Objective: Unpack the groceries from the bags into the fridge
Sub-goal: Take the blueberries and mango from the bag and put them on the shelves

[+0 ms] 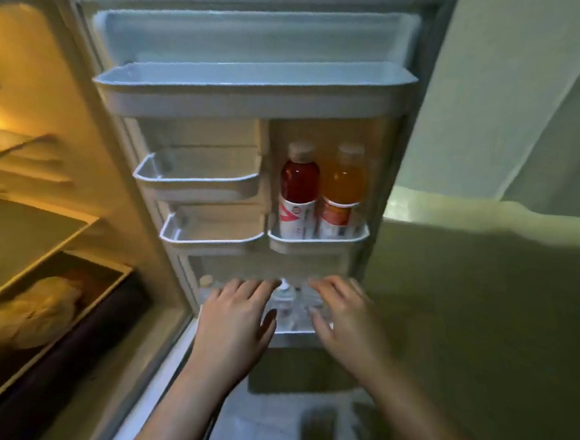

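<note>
Clear water bottle (283, 300) upright in bottom door bin (303, 336), flanked by left hand (237, 319) and right hand (342, 314), both spread, gripping nothing. Above, 2 drink bottles (321, 191). Likely risk: knocked over by blurred fingers.

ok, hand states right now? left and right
Left hand: open, fingers spread beside the water bottle.
Right hand: open, holding nothing.
</note>
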